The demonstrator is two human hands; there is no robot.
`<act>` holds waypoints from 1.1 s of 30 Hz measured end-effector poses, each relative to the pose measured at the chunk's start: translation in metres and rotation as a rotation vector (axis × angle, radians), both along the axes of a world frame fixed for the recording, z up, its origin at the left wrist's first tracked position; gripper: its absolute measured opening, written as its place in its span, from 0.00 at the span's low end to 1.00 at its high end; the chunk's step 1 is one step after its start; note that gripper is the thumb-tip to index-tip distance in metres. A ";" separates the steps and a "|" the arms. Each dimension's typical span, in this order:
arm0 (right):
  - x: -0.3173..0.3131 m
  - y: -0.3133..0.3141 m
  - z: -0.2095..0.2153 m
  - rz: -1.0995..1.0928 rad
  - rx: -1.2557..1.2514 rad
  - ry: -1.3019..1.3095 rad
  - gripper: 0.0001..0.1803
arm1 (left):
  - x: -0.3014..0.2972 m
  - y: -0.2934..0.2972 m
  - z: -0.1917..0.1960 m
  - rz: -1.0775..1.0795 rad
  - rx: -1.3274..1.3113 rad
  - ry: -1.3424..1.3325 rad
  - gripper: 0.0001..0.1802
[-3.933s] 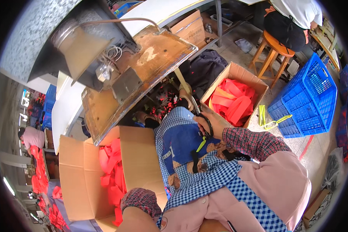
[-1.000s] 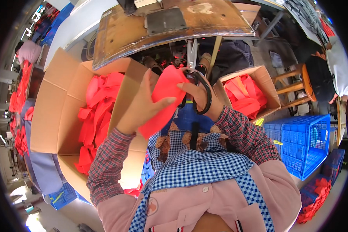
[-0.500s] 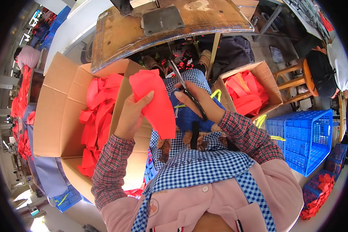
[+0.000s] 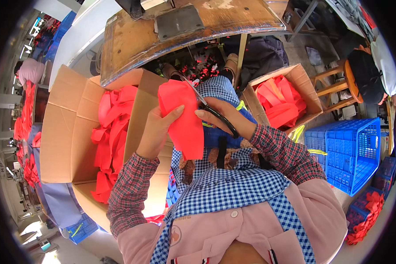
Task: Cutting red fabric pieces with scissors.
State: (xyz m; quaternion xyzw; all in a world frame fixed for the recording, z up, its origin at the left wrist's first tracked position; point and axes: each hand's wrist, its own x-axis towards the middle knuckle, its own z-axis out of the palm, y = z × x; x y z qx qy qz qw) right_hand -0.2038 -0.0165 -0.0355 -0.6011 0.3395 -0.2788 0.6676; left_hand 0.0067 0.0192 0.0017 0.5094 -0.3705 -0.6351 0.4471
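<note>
My left hand [image 4: 159, 127] grips a bright red piece of fabric [image 4: 183, 127], thumb on top and fingers behind it. The cloth hangs down over my lap. In my right hand [image 4: 226, 115] is a pair of scissors [image 4: 219, 117] with black handles, its blades pointing up and to the left. The blades lie against the upper right edge of the fabric; whether they are parted there is hard to see. My right thumb and fingertips come close to that same edge. Beneath my hands is a blue checked apron [image 4: 222, 185].
A large cardboard box [image 4: 59, 145] of red fabric pieces stands left; a smaller box [image 4: 311, 90] of red fabric is at right. A wooden table [image 4: 132, 48] lies ahead, with red scraps [image 4: 204, 69] below. Blue crate [image 4: 339, 154] and wooden stool [image 4: 334, 90] are at right.
My left hand and the red fabric have moved right, toward the scissors. The scissors have tilted further left, and their blades now meet the fabric's edge.
</note>
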 end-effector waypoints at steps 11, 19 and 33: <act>-0.002 0.001 -0.005 -0.025 0.020 -0.009 0.23 | 0.001 -0.002 0.001 -0.018 0.011 -0.071 0.17; -0.006 0.005 0.003 -0.004 0.202 0.002 0.22 | 0.007 -0.004 0.005 -0.035 0.002 -0.128 0.17; -0.007 0.004 -0.016 -0.044 -0.108 0.150 0.24 | 0.011 -0.013 0.016 -0.199 0.037 -0.318 0.16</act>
